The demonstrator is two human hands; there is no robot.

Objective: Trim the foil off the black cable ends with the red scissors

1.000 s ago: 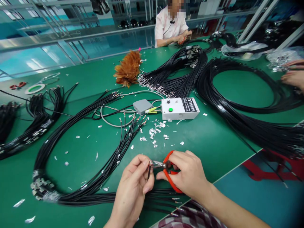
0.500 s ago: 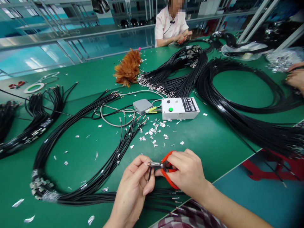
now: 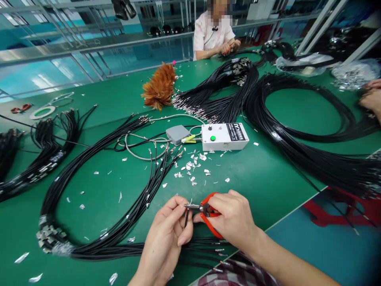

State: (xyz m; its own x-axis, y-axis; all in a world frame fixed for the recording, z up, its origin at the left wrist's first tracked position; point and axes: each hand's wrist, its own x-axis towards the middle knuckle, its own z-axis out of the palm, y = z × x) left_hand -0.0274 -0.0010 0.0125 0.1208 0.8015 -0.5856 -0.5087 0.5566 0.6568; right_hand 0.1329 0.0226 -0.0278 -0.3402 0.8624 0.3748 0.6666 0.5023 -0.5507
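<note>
Black cable (image 3: pixel 186 219), pinched in the left hand (image 3: pixel 165 234), meets cutters (image 3: pixel 211 228) gripped by the right hand (image 3: pixel 235 214), its trimming seemingly unfinished, more cable ends (image 3: pixel 219 250) beneath.

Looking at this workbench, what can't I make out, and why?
All in the head view:
Thin black cable: its path beyond the short piece showing is hidden by the left hand.
Red-handled metal pliers: the right hand covers part of the grips.
Black printed label on the white rectangular box: fine print too small.
Co-worker's hand: cut off by the right edge.
</note>
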